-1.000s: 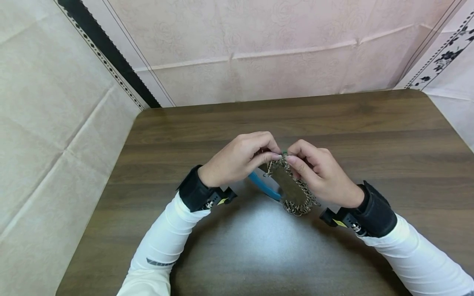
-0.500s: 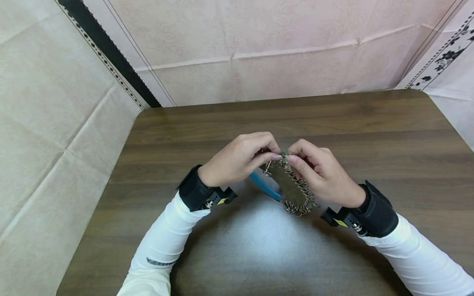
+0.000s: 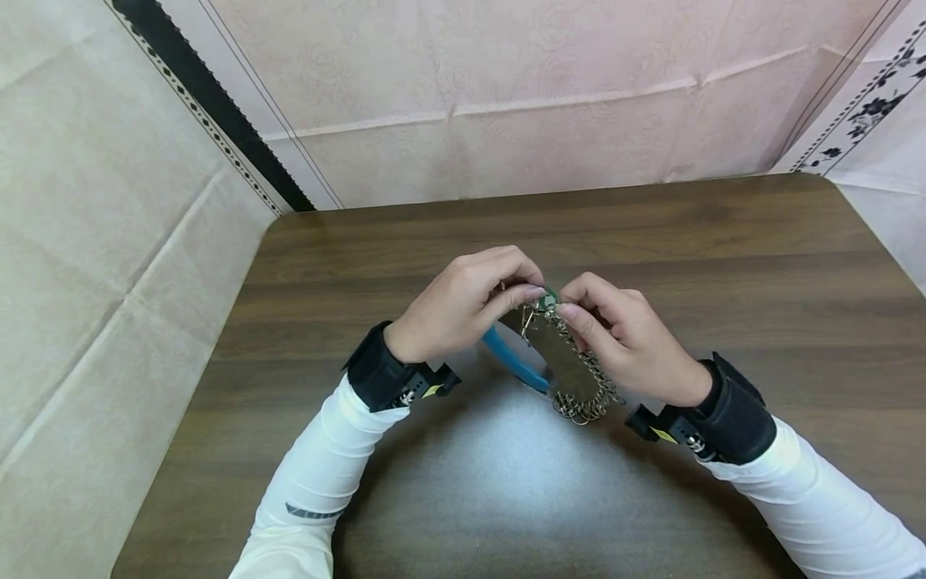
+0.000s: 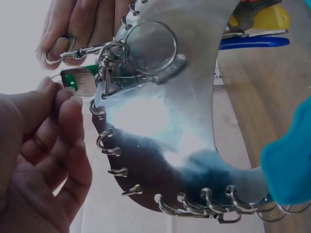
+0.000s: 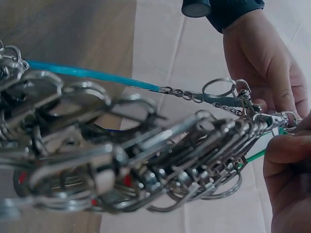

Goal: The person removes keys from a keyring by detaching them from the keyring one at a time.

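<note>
A curved, shiny metal plate [image 4: 129, 170] carries several small rings and clasps through holes along its edge, with a larger ring [image 4: 175, 46] lying against its face. My left hand [image 3: 459, 305] pinches a thin wire loop at a small green tag [image 4: 80, 81] beside that edge. Opposite, my right hand [image 3: 622, 338] pinches the end ring of a metal snap hook [image 4: 80, 52]; its other end meets the plate's cluster of rings. A blue curved strip [image 3: 515, 360] runs beside the plate, with a chain [image 5: 182, 93] at its end in the right wrist view.
Under the hands lies a brown wood-grain table [image 3: 463, 498], with pale patterned cloth [image 3: 535, 96] behind and at the sides. A blue-handled thing [image 4: 255, 43] and a yellow piece [image 4: 272, 18] show at the left wrist view's upper right.
My left hand has shifted slightly up and left, away from the right fingertips. The green tag now shows more plainly between the hands. My right hand has hardly moved.
</note>
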`<state>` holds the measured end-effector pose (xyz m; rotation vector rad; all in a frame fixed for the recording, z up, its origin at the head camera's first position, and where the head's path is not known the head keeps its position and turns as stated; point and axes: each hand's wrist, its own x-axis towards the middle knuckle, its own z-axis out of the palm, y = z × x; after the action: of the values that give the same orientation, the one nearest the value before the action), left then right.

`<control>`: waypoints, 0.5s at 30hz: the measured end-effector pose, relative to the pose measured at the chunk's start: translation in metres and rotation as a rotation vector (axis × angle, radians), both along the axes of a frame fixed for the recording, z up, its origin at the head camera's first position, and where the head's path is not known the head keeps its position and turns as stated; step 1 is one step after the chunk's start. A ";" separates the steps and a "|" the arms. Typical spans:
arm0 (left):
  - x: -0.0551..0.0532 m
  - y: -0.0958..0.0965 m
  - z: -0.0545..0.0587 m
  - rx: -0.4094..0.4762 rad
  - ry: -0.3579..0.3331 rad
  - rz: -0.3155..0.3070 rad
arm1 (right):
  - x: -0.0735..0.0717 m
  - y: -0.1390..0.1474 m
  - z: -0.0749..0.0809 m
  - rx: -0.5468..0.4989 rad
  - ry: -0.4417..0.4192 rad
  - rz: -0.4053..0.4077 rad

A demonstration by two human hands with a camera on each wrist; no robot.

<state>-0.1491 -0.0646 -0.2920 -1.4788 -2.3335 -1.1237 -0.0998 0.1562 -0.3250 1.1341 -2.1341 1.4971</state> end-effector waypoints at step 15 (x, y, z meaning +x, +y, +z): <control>-0.002 -0.005 0.004 0.079 0.082 0.124 | 0.003 -0.002 0.002 0.051 0.009 -0.016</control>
<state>-0.1513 -0.0692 -0.2882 -1.3080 -2.2639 -1.0889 -0.0967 0.1540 -0.3226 1.1358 -2.1818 1.4350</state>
